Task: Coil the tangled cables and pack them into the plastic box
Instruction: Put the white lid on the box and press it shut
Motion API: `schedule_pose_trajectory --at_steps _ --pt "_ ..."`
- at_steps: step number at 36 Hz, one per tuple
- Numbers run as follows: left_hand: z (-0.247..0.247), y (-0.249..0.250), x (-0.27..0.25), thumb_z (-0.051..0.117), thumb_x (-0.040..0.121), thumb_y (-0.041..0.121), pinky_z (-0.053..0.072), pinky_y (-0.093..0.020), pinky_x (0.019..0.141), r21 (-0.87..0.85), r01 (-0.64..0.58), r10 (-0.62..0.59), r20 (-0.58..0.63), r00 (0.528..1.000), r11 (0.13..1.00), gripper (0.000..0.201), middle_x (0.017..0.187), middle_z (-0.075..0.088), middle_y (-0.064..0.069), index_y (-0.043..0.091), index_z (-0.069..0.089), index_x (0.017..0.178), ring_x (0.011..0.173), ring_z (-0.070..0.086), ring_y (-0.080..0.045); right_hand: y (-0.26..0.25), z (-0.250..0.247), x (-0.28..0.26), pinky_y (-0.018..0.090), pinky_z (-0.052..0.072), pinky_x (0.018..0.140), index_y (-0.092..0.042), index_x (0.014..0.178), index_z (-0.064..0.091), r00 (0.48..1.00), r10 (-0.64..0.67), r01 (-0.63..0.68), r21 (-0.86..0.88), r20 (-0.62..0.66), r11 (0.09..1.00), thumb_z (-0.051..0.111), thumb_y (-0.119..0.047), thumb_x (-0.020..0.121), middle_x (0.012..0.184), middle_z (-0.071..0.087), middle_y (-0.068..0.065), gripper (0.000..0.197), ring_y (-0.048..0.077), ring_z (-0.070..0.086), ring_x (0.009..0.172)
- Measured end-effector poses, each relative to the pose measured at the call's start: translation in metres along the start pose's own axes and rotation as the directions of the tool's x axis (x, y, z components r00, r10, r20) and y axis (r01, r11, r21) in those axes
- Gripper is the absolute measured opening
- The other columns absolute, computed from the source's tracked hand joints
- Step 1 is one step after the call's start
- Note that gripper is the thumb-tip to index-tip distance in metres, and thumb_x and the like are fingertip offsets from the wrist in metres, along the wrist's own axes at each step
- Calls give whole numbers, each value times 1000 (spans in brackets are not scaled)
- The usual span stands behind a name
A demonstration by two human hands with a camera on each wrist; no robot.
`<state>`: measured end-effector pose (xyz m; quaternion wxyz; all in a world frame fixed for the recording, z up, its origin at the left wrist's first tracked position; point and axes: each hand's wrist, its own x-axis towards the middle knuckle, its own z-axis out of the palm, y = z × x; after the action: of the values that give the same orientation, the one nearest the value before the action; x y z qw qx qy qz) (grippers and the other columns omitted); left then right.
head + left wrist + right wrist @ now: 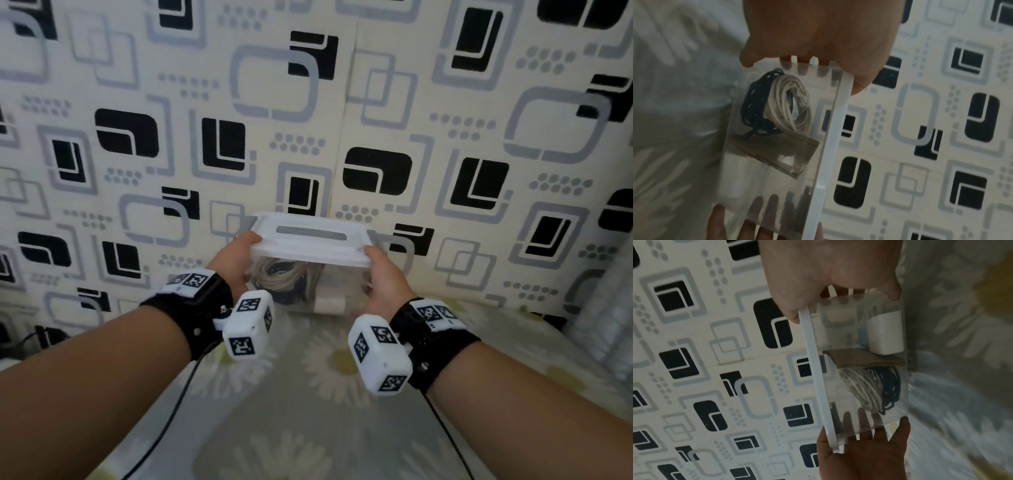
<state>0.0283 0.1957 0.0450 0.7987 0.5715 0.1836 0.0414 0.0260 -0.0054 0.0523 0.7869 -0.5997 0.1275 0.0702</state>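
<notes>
A clear plastic box (308,291) with a white lid (310,240) on it is held between both hands near the patterned wall. My left hand (236,255) grips its left end and my right hand (383,274) its right end, thumbs on the lid rim, fingers against the walls. Inside, on the left, lie a coiled white cable (789,104) and a coiled dark blue cable (754,104). A brown cardboard divider (859,358) separates them from a white charger block (885,334) on the right.
A sheet with a daisy print (308,411) covers the surface below the box. The wall (308,102) with black and grey squares stands right behind it. Thin black leads (171,411) hang from my wrist cameras. A pale quilted bundle (606,325) sits at the right edge.
</notes>
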Motion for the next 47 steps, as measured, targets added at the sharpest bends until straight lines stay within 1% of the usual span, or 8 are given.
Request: schedule_pose_trajectory --at_steps 7,9,12,17,28,39,43,47 --pt "-45 16 32 57 90 30 37 -27 54 -16 -33 33 1 999 999 13 76 45 -1 21 56 100 64 44 -15 15 38 17 40 44 55 -21 113 54 999 32 -32 11 37 999 51 -47 93 96 60 3 33 19 56 80" --pt "-53 19 41 58 90 29 36 -28 57 -17 -38 38 -6 999 999 11 74 44 -1 19 56 94 63 42 -14 19 48 23 49 49 72 -21 114 54 999 27 -27 8 46 1000 51 -50 91 107 61 4 37 21 57 89" --pt "-63 20 53 58 90 29 36 -32 59 -9 -29 29 -8 1000 1000 11 72 44 -1 18 56 90 63 40 -14 25 59 32 57 35 102 -22 128 51 999 23 -23 -4 39 1000 55 -57 85 125 58 5 56 25 54 109" --pt "-76 18 68 59 89 30 37 -38 59 -7 -5 5 0 1000 1000 16 75 46 0 19 58 99 67 44 -15 33 71 45 50 35 92 -23 131 51 999 31 -31 -19 30 999 54 -58 85 121 58 5 58 27 52 117" --pt "-88 12 90 58 89 32 40 -36 64 13 37 -38 14 999 999 17 78 49 1 18 56 98 71 46 -16 45 78 64 50 49 90 -23 103 58 998 24 -26 33 62 999 49 -44 95 86 65 1 24 17 60 79" --pt "-91 12 93 58 90 35 45 -41 67 39 56 -57 44 997 998 17 81 52 -2 19 58 93 76 49 -19 53 79 79 57 47 94 -28 104 57 998 -15 17 -33 54 999 48 -51 93 106 64 5 27 23 60 94" --pt "-89 13 87 58 91 36 46 -40 65 38 62 -63 27 998 997 19 81 51 -3 17 57 91 77 50 -19 55 79 82 58 43 100 -18 132 50 996 -76 82 -180 37 980 46 -63 86 127 55 10 65 23 51 106" --pt "-85 12 80 59 90 38 47 -40 70 41 54 -53 -22 998 998 22 81 52 -3 16 58 91 78 51 -19 51 77 83 56 45 97 -18 120 53 997 -65 74 -225 47 972 41 -59 89 115 57 4 53 25 54 106"
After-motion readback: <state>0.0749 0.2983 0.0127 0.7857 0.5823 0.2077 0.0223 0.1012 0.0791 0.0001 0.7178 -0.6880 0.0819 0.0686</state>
